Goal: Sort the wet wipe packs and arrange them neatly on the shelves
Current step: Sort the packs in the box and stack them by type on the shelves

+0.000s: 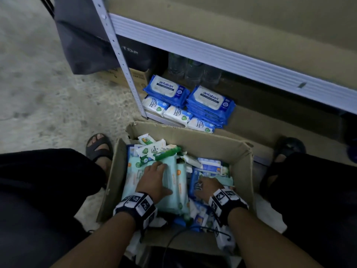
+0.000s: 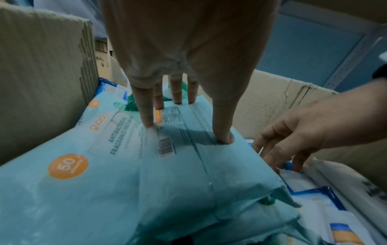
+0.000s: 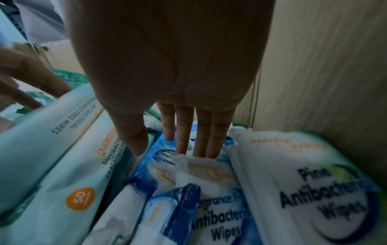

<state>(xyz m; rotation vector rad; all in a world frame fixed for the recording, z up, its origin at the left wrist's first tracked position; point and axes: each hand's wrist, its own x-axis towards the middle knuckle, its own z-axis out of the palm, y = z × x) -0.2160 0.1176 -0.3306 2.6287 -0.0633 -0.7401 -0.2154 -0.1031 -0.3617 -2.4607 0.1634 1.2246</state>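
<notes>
Biggest thing here is the metal shelf unit (image 1: 222, 57), standing past both hands on the far side, with a grey upright post (image 1: 123, 60) running down toward the floor off beyond the left hand. Closer in, both hands are down inside an open cardboard box (image 1: 239, 161) packed with a jumble of wet wipe packs. On the bottom shelf level, straight ahead of the fingertips past the box's far wall, two stacks of blue antabax packs (image 1: 211, 102) sit side by side, and a row of small white-and-blue packs (image 1: 176, 114) lies just in front of them, nearer the hands. Inside the box, a pale teal pack (image 2: 188, 149) lies right under the left hand (image 1: 154, 179), back side up with the barcode showing; the fingers (image 2: 146, 106) are straight and spread, tips pressing flat on the wrapper with the thumb planted too, so it's pressing, not wrapped around anything. More teal packs lie beside it toward the box's left wall. The right hand (image 1: 207, 187) is just beside it, fingers straight and poking down into the gap between packs, touching a blue fragrance-free pack (image 3: 217, 199), not closed around it. A white Pine Antibacterial pack (image 3: 310, 190) sits just right of that hand against the box wall.
</notes>
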